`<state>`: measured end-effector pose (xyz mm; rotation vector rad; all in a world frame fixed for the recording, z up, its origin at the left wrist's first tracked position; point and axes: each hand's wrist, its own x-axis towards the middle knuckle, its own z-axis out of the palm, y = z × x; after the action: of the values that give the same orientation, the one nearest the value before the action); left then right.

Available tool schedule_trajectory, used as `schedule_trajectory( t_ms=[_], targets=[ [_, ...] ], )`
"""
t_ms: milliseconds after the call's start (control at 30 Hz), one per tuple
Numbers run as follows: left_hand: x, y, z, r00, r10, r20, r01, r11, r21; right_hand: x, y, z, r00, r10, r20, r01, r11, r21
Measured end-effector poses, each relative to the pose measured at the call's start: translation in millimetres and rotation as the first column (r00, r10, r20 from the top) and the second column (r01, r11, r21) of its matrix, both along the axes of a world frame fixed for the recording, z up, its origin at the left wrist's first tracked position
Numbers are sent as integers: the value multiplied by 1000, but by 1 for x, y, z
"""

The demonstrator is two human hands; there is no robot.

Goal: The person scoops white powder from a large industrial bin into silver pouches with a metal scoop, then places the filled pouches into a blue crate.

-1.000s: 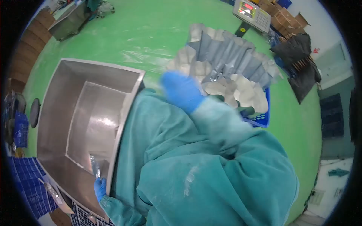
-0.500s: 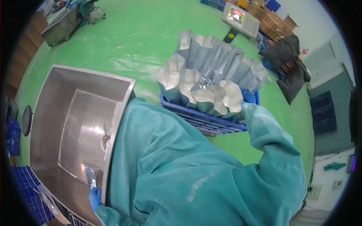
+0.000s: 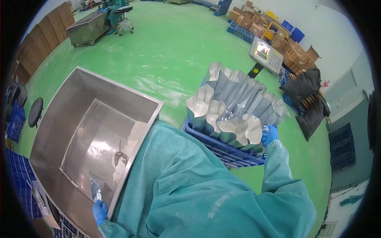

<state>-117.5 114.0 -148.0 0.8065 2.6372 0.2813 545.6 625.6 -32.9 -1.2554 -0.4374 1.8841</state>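
Two gloved hands in view. Left hand [image 3: 100, 212] clamped on small pouch [image 3: 95, 189], pouch upright just inside near rim of steel bin [image 3: 59, 119]. Right hand [image 3: 270, 135] at right edge of foil bags [image 3: 234, 103], touching one; fingers closed or apart, cannot tell. Foil bags stand open-mouthed, packed in blue crate [image 3: 226, 150] on green floor [image 3: 166, 47]. Scoop [image 3: 119, 156] lies by white powder [image 3: 134, 134] inside bin. Scale [image 3: 266, 54] behind crate.

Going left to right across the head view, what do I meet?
Black stool → left hand holding a clear bag → metal scoop → silver foil pouches in the blue crate → right hand → black bags.
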Motion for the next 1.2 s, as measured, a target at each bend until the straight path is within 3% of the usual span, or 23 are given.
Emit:
schedule_trajectory(
  t_ms=[33, 67, 133, 200, 267, 300, 400, 500, 533, 567, 600, 633, 700, 733, 767, 800, 833, 867, 900, 967, 1033, 1133, 1200],
  targets=[
    [2, 0, 0, 1000, 21, -21, -21, 1000, 13, -49, -11, 33, 940, -271, 205, 268, 962, 44],
    [3, 0, 0, 998, 42, -46, -41, 999, 25, -75, -10, 47, 944, -260, 202, 254, 966, 56],
    [6, 3, 1, 998, 26, -63, -22, 998, 63, -117, -4, 65, 993, -60, -104, 79, 978, 193],
    [7, 4, 7, 996, 5, -90, 3, 996, 85, -189, -1, 79, 940, 207, -273, -165, 971, 171],
    [9, 6, 11, 998, 27, -59, -22, 996, 81, -275, -1, 74, 901, 378, -214, -352, 924, 153],
    [8, 5, 9, 996, -2, -92, 11, 995, 96, -314, 4, 57, 773, 585, -245, -550, 811, 200],
    [9, 3, 6, 994, 77, -77, -66, 988, 138, -450, -35, 47, 622, 765, -165, -756, 642, 127],
    [11, -3, -2, 982, 82, -171, -37, 967, 253, -555, -83, -4, 417, 890, 186, -905, 388, 172],
    [11, -2, 2, 981, 77, -180, -31, 969, 246, -586, -88, -35, 391, 903, 181, -917, 364, 166],
    [14, 1, 6, 980, 75, -182, -30, 971, 236, -615, -90, -78, 223, 568, 792, -902, -187, 389],
    [16, 6, 11, 979, 43, -200, 9, 967, 254, -634, -101, -112, 304, -99, 948, -690, -709, 147],
    [20, 8, 16, 978, 28, -205, 27, 965, 261, -641, -110, -131, 121, 117, 986, -729, -663, 168],
    [25, 12, 29, 953, 85, -290, -14, 971, 237, -644, -120, -141, 167, -187, 968, -391, -914, -109],
    [20, 8, 38, 952, 74, -297, 15, 958, 287, -649, -129, -143, -110, -146, 983, -516, -837, -182],
    [15, 3, 52, 968, 69, -241, -30, 986, 165, -654, -139, -142, -340, -83, 937, -627, -723, -292],
    [8, -6, 57, 959, 80, -272, -26, 980, 196, -655, -154, -132, -420, -240, 875, -693, -539, -480],
    [-3, -12, 57, 947, 83, -312, -8, 972, 235, -656, -159, -125, -388, -349, 853, -650, -553, -521],
    [-14, -19, 62, 945, 29, -326, 17, 990, 139, -657, -161, -127, -344, -449, 825, -609, -562, -560],
    [-25, -23, 64, 942, -36, -334, 53, 998, 42, -662, -160, -138, -352, -450, 821, -573, -590, -569],
    [-44, -33, 50, 932, -13, -362, 36, 998, 57, -680, -161, -168, -261, -513, 818, -487, -662, -570],
    [-54, -38, 32, 908, -4, -420, 38, 997, 73, -694, -165, -206, -295, -503, 812, -457, -672, -582],
    [-56, -42, 29, 964, 69, -256, -36, 991, 133, -717, -175, -239, -318, -520, 793, -421, -672, -610],
    [-54, -40, 29, 983, 122, -134, -120, 993, 24, -727, -163, -271, -380, -626, 681, -418, -540, -730]
  ],
)
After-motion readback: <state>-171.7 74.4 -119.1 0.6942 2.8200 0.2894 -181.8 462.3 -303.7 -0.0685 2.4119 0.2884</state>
